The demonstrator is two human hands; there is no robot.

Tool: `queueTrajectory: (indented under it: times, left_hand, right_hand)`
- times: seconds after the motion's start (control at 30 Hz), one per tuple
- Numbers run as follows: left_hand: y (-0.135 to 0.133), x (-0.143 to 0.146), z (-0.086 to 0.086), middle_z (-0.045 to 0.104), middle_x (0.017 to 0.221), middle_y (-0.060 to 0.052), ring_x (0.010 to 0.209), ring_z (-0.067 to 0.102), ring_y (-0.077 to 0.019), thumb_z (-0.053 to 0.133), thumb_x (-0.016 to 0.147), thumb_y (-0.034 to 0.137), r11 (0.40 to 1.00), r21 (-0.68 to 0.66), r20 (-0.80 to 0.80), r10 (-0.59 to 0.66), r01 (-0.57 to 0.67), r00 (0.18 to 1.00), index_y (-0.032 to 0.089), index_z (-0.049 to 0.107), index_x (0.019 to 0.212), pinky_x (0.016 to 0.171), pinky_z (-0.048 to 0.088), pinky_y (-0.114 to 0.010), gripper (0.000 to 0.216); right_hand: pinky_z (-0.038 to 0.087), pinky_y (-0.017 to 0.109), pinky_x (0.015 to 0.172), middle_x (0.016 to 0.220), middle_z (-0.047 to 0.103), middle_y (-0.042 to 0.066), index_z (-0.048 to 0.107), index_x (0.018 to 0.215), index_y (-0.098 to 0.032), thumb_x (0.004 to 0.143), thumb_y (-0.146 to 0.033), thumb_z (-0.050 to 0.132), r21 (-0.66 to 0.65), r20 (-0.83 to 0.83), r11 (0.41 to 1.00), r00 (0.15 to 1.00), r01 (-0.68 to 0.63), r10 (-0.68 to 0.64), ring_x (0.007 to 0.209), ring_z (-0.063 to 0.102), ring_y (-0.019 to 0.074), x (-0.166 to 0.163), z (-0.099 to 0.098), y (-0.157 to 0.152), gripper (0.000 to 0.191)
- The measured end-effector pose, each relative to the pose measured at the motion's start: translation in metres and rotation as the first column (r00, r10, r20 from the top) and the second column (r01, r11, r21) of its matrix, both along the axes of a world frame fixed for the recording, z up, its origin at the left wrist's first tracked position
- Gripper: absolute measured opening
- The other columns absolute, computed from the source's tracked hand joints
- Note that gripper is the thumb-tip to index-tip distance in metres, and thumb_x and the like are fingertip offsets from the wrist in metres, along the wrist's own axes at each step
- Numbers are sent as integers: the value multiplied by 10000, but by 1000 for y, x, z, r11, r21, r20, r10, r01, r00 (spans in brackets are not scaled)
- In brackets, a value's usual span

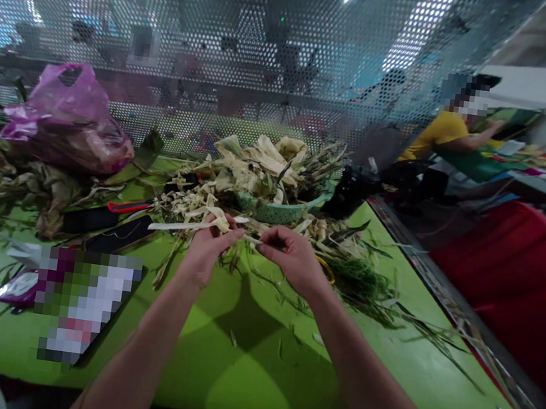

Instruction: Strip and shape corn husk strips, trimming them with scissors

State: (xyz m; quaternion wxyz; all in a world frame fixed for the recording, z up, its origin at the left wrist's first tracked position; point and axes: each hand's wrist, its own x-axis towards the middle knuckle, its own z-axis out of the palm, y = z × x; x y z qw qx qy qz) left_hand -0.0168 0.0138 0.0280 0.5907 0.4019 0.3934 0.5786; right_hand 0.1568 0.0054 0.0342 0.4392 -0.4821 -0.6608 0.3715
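My left hand [212,243] pinches a pale, folded strip of dried husk [177,226] above the green table. One flat end of the strip juts out to the left, and a bunched knot shows at my fingertips. A thin length runs across to my right hand [291,254], whose thumb and fingers close on its other end. Just beyond both hands stands a green basket [276,213] heaped with dried husks [271,164]. Loose husk pieces [192,204] lie about its base. A small orange spot shows by my right fingers; its kind is unclear.
A purple plastic bag [75,121] sits back left, near a red utility knife [129,206]. Green stems [363,283] lie right of my hands, below a black object [350,191]. A perforated metal panel [253,48] borders the back. Rightward are red chairs [508,255] and a person in yellow [437,135].
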Motion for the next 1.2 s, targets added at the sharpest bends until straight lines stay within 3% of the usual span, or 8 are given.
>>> queueTrajectory:
  times: [0.17,0.33,0.43,0.53,0.67,0.83,1.0,1.2]
  left_hand:
    - [0,1,1,531,656,49,566,451,-55,760,620,265,998,60,-148,-13,22,989,173,572,789,535,353,-175,269]
    - [6,0,-7,552,689,43,644,519,-79,763,613,284,994,79,-142,81,-71,987,179,579,797,604,395,-190,281]
    - [9,-3,-8,559,695,46,592,496,-59,789,572,282,993,4,-6,114,-114,993,176,572,813,523,344,-175,341]
    - [10,-4,-4,548,690,51,515,425,-30,805,549,260,991,-42,95,130,-127,987,165,568,825,464,286,-172,376]
    - [7,-3,0,554,718,48,518,418,-25,814,539,253,990,-59,145,132,-125,981,163,563,834,456,281,-169,398]
    - [7,-2,-2,559,695,54,481,376,-14,814,538,268,990,-53,168,135,-127,977,162,555,833,426,242,-163,406]
    - [9,-5,-3,559,644,54,429,314,-7,794,573,273,991,-38,201,132,-127,971,160,545,847,398,208,-166,387]
    - [6,-6,0,548,647,65,422,307,-5,788,593,281,992,-26,249,129,-127,960,171,533,842,388,219,-164,373]
  right_hand:
    - [383,244,577,667,580,-12,627,742,-165,718,-386,693,-56,-128,998,992,16,-23,608,494,119,5,-1,4,232]
    - [369,249,568,649,577,-10,598,751,-179,804,-426,587,72,87,978,975,197,-203,597,497,133,28,3,10,254]
    - [373,264,623,773,636,16,623,845,-205,843,-371,522,141,416,964,870,225,-264,689,553,164,50,3,4,195]
    - [363,283,649,902,650,52,643,941,-227,784,-242,534,86,727,968,650,235,-222,793,580,210,65,-8,-12,192]
    - [374,303,790,1122,591,103,571,1141,-201,678,-137,549,80,827,969,527,233,-195,1001,550,254,65,-28,-26,467]
    - [366,302,781,1036,606,111,534,1147,-181,644,-108,542,108,850,947,467,303,-246,952,575,255,52,-32,-28,508]
    - [382,272,703,1122,583,93,544,1114,-205,639,-116,527,104,738,929,599,355,-311,893,594,223,58,-22,-34,484]
    - [434,296,650,832,647,20,551,1213,-224,706,-210,558,-33,492,956,837,291,-238,705,589,198,87,-17,-49,507]
